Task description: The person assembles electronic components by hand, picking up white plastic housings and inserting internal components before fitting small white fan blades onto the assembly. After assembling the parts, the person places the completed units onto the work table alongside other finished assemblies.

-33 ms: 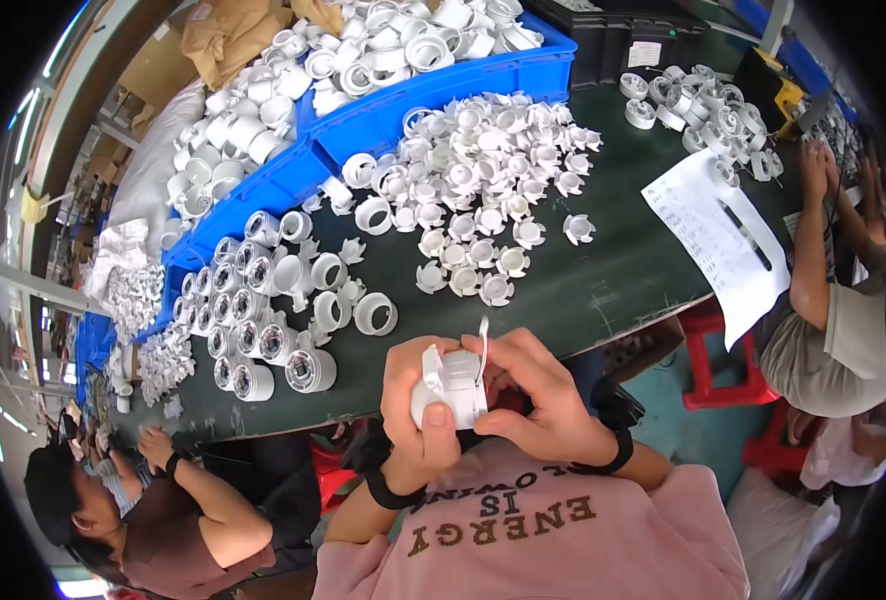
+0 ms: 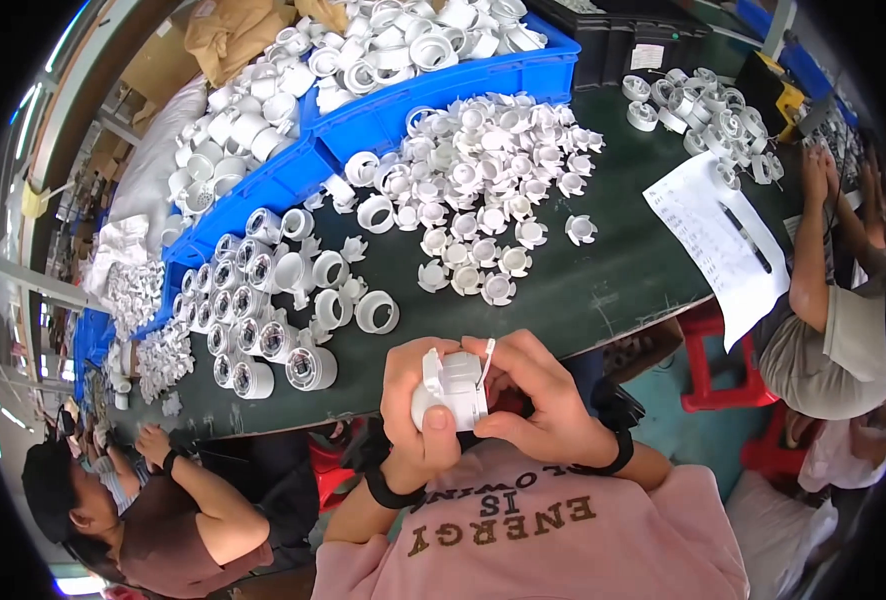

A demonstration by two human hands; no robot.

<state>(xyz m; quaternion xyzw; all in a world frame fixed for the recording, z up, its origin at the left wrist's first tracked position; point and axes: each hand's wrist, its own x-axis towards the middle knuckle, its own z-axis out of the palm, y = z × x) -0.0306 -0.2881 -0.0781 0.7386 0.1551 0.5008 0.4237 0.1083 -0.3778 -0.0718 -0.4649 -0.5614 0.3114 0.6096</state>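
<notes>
A white plastic housing is held in front of my chest, over the table's near edge. My left hand wraps round its left side, with the thumb pressed on its lower front. From the other side, my right hand grips it with thumb and fingers. A thin white strip stands up at the housing's right side, by my right fingertips; its lower end cannot be made out. Nearest on the table are a loose white ring and rows of white cylinders with clear round fronts.
White petal-shaped parts are heaped mid-table. Blue bins full of white housings stand behind. To the right lie a paper sheet with a pen and small round parts. Co-workers sit left and right.
The thin strip's top has shifted slightly right, and the strip leans a little more. Both hands keep their hold on the housing in nearly the same place.
</notes>
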